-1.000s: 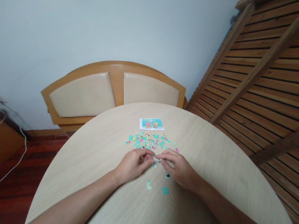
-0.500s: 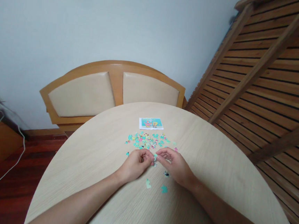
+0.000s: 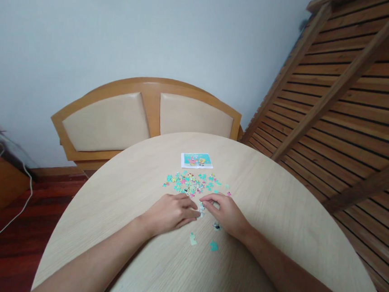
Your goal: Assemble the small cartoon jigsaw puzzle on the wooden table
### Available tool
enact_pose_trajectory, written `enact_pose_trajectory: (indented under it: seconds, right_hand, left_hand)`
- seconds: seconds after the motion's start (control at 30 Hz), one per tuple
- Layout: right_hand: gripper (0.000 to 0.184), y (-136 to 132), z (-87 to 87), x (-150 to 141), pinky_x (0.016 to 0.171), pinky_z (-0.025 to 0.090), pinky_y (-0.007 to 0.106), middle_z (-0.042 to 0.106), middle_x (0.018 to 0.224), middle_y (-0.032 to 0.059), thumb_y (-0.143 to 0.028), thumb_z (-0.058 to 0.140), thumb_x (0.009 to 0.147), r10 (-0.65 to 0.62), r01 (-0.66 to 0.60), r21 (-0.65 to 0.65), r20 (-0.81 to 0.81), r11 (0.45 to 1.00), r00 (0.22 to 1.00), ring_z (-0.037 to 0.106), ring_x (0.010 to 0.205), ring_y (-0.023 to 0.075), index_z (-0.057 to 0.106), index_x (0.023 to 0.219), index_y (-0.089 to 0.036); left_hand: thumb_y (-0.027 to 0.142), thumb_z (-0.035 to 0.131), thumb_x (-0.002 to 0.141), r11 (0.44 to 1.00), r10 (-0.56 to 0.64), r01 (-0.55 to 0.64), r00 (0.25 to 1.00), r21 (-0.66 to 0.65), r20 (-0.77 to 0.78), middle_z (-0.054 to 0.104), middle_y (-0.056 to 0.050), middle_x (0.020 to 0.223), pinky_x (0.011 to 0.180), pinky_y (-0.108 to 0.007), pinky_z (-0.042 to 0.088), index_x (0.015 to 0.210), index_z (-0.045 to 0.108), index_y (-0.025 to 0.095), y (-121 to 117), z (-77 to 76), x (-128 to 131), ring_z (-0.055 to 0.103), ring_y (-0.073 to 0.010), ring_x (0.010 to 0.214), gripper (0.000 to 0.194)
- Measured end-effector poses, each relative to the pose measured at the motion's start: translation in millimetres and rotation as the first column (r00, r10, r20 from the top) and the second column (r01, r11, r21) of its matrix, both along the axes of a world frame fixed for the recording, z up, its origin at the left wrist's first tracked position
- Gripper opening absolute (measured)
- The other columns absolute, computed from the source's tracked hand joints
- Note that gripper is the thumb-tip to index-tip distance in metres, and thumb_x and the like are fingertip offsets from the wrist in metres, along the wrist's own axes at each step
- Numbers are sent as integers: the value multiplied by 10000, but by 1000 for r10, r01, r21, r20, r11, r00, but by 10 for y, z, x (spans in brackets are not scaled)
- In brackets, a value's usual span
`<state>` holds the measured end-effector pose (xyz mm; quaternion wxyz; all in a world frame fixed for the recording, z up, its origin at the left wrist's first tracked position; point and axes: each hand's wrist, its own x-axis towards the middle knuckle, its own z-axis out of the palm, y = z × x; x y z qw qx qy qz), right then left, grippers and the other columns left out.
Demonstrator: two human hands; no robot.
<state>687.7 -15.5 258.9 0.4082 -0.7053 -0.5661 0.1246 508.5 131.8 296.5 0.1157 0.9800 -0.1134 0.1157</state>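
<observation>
My left hand [image 3: 175, 213] lies low over the table, its fingers stretched out and the tips touching the lower end of a short column of pale jigsaw puzzle pieces [image 3: 201, 209]. From the other side my right hand [image 3: 226, 211] pinches with thumb and forefinger at a puzzle piece at the column's upper end; the fingers partly cover it. A dark-and-white puzzle piece [image 3: 216, 226] lies just under the right hand. Closer to me are a pale green piece [image 3: 193, 239] and a teal piece [image 3: 213, 246], apart from each other.
Beyond my hands many loose puzzle pieces [image 3: 181, 181] are spread in a heap. Behind them lies a picture card [image 3: 197, 160] with cartoon figures on teal. The round wooden table [image 3: 271, 202] has a padded chair back [image 3: 154, 115] at its far side and wooden slats [image 3: 348, 96] to the right.
My left hand has gone from a pinch to stretched fingers and shifted slightly left, its tips now lower on the column. The right hand has stayed nearly in place, moving slightly left.
</observation>
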Motion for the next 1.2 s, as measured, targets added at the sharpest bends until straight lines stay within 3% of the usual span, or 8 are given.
enact_pose_trajectory:
  seconds: [0.13,0.53,0.7,0.87,1.03,1.2]
  right_hand:
    - [155,24,8,5,835,534,352,774,932,27,-225,607,917,1,-1,-3,35,1000,999,689,912,215,762,935,-223]
    - [126,54,34,-10,843,479,346,774,917,25,-215,634,920,60,-64,27,154,998,986,673,905,204,758,902,-233]
    - [118,40,6,3,856,470,355,759,918,23,-184,653,904,76,-81,35,147,996,986,657,911,207,759,913,-235]
    - [126,17,2,37,859,485,362,721,916,45,-192,659,888,81,-81,-5,196,997,977,639,933,217,777,874,-234]
    - [173,-14,5,71,880,486,373,732,962,52,-166,602,925,101,-106,14,201,994,974,643,955,216,760,969,-221]
    - [216,-53,1,130,917,486,394,728,996,55,-127,578,911,40,-63,96,231,993,972,636,990,220,722,1043,-219]
  left_hand:
    - [251,489,1020,996,-86,86,996,34,6,702,-63,1130,875,-308,514,1161,689,272,36,-31,-1,646,-202,1031,246]
    - [259,484,1020,996,-82,82,997,31,11,689,-72,1083,857,-306,522,1127,702,268,25,-5,13,657,-200,989,242]
    - [274,486,1022,996,-66,66,998,66,-6,663,-83,1179,870,-338,532,1132,699,251,31,-39,12,655,-221,1035,241]
    - [251,485,1021,993,-118,117,993,19,5,661,-82,1250,943,-360,518,1131,700,255,35,-46,17,646,-222,1089,241]
    - [241,455,1034,985,-169,169,986,33,5,692,-75,1222,1003,-371,491,1148,691,230,39,-39,22,633,-220,1106,263]
    - [269,445,1042,983,-170,167,985,82,34,698,-61,1204,991,-359,508,1138,681,212,38,-54,35,642,-199,1077,261]
